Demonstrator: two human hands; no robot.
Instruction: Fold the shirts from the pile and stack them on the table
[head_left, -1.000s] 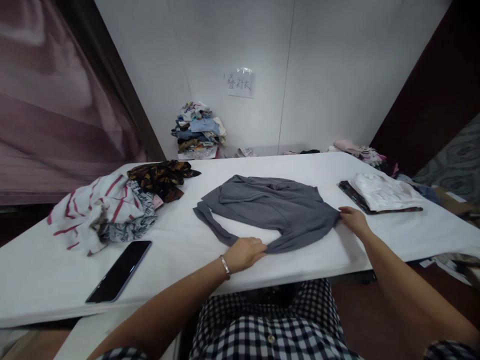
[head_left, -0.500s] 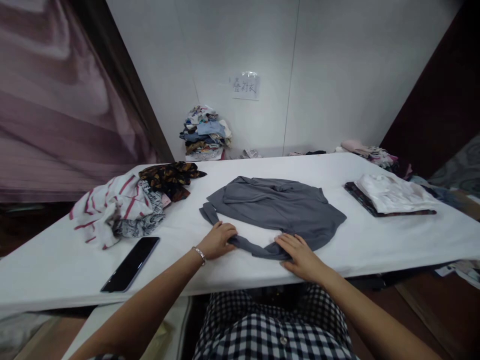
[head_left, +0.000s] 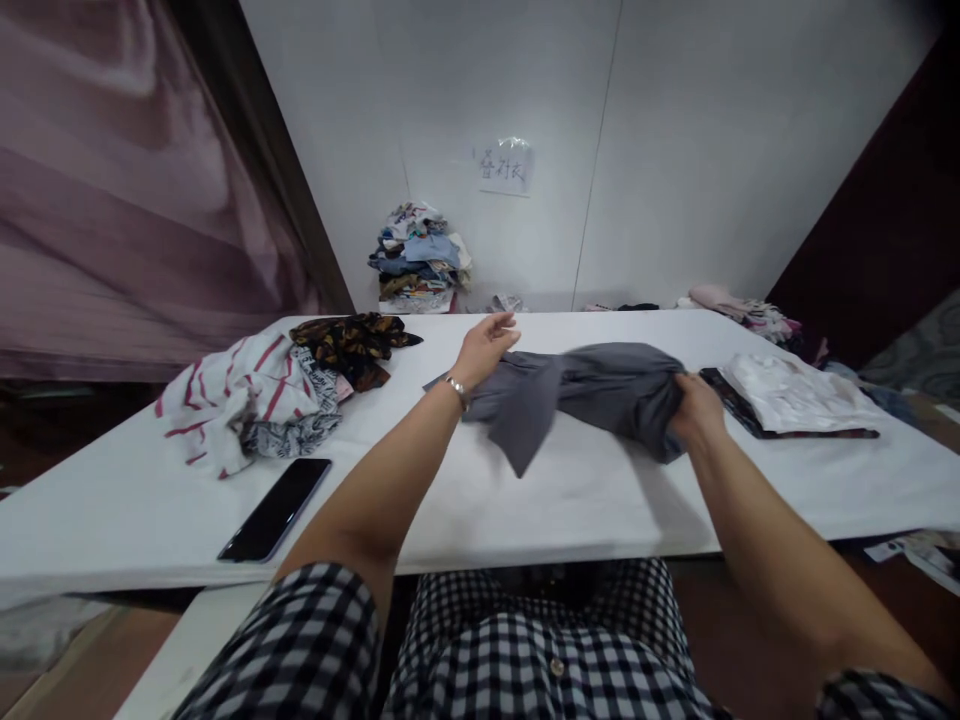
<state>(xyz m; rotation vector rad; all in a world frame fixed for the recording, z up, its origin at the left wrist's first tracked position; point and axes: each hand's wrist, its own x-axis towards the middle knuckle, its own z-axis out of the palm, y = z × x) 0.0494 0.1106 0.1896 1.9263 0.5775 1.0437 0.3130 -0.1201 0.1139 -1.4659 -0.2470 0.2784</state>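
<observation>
Through the head camera, I had the grey shirt bunched and lifted just above the white counter, at the middle of the frame. My right hand, right of centre, had its grip closed on the right end of the shirt, fingers buried in the cloth. My left hand, just above centre, was at the shirt's left end with the fingers stretched out and the palm partly open; the cloth hung from beneath it, and I could not tell how firmly it was held. A loose corner of the shirt drooped down toward the counter between my arms.

At the left of the frame a striped garment lay crumpled in a heap with a dark patterned cloth touching its upper right side. A black phone lay flat below that heap, near the counter's front edge. At the right, a folded white garment sat on a dark folded one. Against the wall at the upper middle stood a pile of clothes beneath a paper note.
</observation>
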